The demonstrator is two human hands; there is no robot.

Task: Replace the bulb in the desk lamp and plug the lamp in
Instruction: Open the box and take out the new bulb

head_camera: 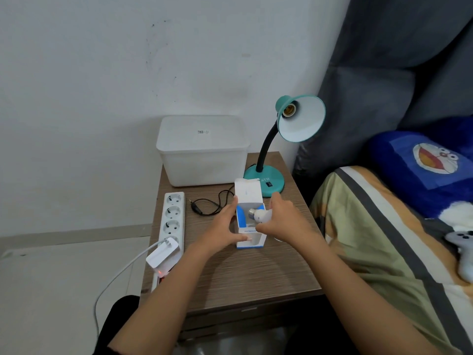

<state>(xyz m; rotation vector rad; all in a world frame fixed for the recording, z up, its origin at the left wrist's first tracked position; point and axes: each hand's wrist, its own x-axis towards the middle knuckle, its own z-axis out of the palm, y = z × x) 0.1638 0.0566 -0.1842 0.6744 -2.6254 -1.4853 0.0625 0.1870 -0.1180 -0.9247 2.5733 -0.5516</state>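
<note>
A teal desk lamp (271, 183) stands at the back right of the wooden table (250, 272). Its shade (303, 121) tilts toward me and the socket (288, 111) inside is bare. A white and blue bulb box (249, 231) stands mid-table with its top flap open. My left hand (222, 224) grips the box's left side. My right hand (281, 219) holds a white bulb (259, 215), screw base pointing left, at the box's opening. The lamp's black cord and plug (195, 207) lie loose on the table, beside a white power strip (172, 219).
A white lidded plastic bin (202, 149) sits at the back of the table against the wall. A white adapter (162, 256) with a white cable is plugged into the strip's near socket. A bed with a striped blanket (384, 239) and blue pillow borders the right.
</note>
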